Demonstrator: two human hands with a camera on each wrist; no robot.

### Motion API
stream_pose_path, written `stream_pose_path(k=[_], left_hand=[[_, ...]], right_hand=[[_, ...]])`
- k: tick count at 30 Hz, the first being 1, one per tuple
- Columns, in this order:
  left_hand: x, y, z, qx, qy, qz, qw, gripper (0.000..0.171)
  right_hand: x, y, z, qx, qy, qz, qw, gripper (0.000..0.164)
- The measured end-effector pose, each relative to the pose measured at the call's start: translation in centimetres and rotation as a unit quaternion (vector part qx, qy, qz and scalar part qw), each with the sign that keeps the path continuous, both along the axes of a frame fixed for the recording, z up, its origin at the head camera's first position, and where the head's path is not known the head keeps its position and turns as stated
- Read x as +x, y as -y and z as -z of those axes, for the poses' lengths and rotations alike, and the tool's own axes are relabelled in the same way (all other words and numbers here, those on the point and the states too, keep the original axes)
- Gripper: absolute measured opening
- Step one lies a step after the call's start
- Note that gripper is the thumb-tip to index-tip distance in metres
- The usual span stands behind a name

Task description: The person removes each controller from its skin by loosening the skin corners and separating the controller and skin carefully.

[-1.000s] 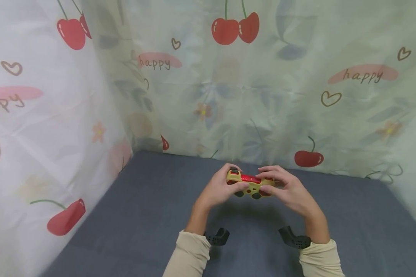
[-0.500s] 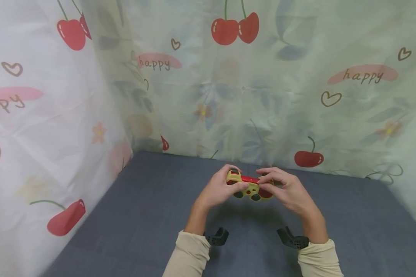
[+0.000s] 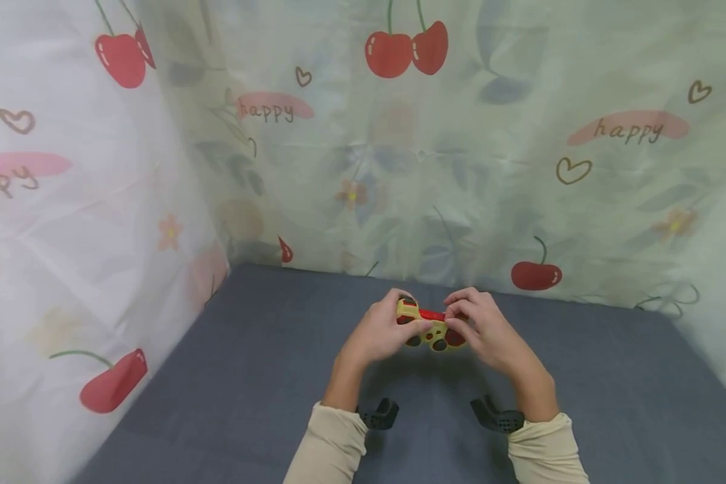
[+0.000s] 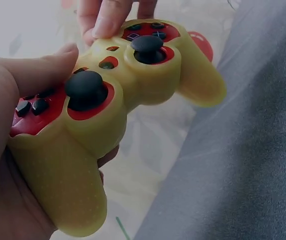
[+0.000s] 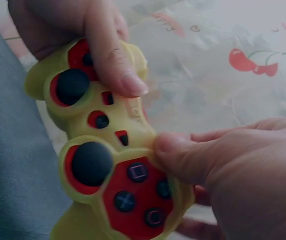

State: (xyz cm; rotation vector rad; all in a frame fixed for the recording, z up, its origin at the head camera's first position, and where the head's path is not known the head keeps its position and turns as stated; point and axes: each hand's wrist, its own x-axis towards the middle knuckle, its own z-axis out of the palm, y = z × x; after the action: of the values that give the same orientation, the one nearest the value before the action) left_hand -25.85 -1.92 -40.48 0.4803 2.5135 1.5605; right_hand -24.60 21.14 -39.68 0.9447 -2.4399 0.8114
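Note:
A red game controller (image 3: 431, 314) in a soft-looking yellow cover (image 4: 78, 185) is held up above the table, its black thumbsticks and buttons showing through cutouts. My left hand (image 3: 381, 333) grips its left handle, with the thumb (image 5: 118, 70) lying across the front face. At the top edge, right of the middle, my right hand (image 3: 490, 329) pinches the cover between thumb (image 5: 175, 152) and fingers. The right handle (image 4: 203, 85) sticks out free of any hand. The right fingertips behind the edge are partly hidden in the right wrist view.
A dark grey cloth (image 3: 266, 376) covers the table under the hands. Pale curtains (image 3: 314, 168) printed with cherries and the word "happy" stand at the back and left. Each wrist carries a black mount (image 3: 380, 413).
My right hand has shifted left along the controller's top edge, toward the middle, its fingers drawing closer together. The left hand keeps its grip and has barely moved.

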Motion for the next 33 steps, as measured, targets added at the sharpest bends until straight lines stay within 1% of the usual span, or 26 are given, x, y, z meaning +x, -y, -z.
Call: stream_pose_path(k=[3,6,8,10,12,18,22,25,27,31,33], left_hand=[[0.1,0.2,-0.1,0.006,0.011,-0.001,0.9999,0.059],[0.0,0.4,0.1,0.014,0.009,-0.007,0.9998,0.058],[-0.1,0.5,0.2,0.02,0.003,-0.008,0.9998,0.057],[-0.1,0.6,0.2,0.024,-0.001,-0.009,0.9997,0.056],[-0.2,0.7,0.3,0.029,0.001,-0.009,0.9995,0.056],[-0.4,0.7,0.3,0.03,0.004,-0.012,0.9995,0.059],[-0.5,0.7,0.0,0.025,0.0,-0.016,0.9996,0.057],[-0.5,0.5,0.0,0.013,-0.005,-0.036,0.9992,0.055],[-0.3,0.3,0.1,0.001,-0.017,-0.062,0.9979,0.053],[0.0,-0.2,0.3,-0.018,-0.057,-0.121,0.9909,0.052],[0.1,-0.4,0.4,-0.02,-0.079,-0.143,0.9863,0.049]], right_hand=[[-0.1,0.2,0.2,-0.004,-0.012,0.001,1.0,0.015],[0.1,0.1,0.0,-0.008,0.005,0.008,1.0,0.017],[0.2,0.0,-0.1,-0.011,0.022,0.014,1.0,0.022],[0.3,-0.1,-0.2,-0.012,0.027,0.018,0.999,0.027],[0.2,-0.2,-0.1,-0.015,0.016,0.015,1.0,0.03],[0.1,0.1,-0.1,-0.024,-0.041,0.008,0.999,0.021],[0.0,0.5,-0.2,-0.02,-0.058,0.002,0.998,0.021],[-0.2,0.8,-0.1,-0.016,-0.059,-0.004,0.998,0.022],[-0.2,0.9,0.0,-0.02,-0.047,-0.007,0.999,0.021],[-0.1,0.8,0.5,-0.042,0.004,-0.024,0.999,0.011],[-0.1,0.7,0.6,-0.056,0.029,-0.035,0.997,0.006]])
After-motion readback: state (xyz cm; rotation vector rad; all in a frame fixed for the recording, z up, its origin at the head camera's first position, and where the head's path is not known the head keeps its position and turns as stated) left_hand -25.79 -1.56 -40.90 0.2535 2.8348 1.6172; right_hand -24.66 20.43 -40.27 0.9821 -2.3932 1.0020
